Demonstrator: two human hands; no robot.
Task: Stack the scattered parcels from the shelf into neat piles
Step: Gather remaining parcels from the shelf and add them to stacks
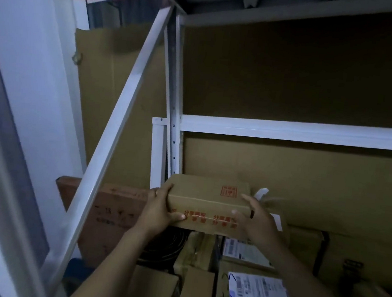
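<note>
Holding a brown cardboard box (209,197) by its two ends, the left grip (160,210) and right grip (252,219) both clasp it, fingers wrapped onto its top and near face. The box is at the mouth of the lower shelf bay, above a jumble of parcels.

The pile beneath looks uneven. A label-topped parcel (262,296) sits beside narrower cartons and a dark coiled thing (166,243), so a box set down there would likely tilt or slide. Its left corner is close to the white upright post (172,131) and could catch on it.

Whether the box's underside rests on anything is hidden. The light is dim, the red printing is blurred, and I cannot tell what the dark coil is. The right side of the shelf is cut off by the frame.
</note>
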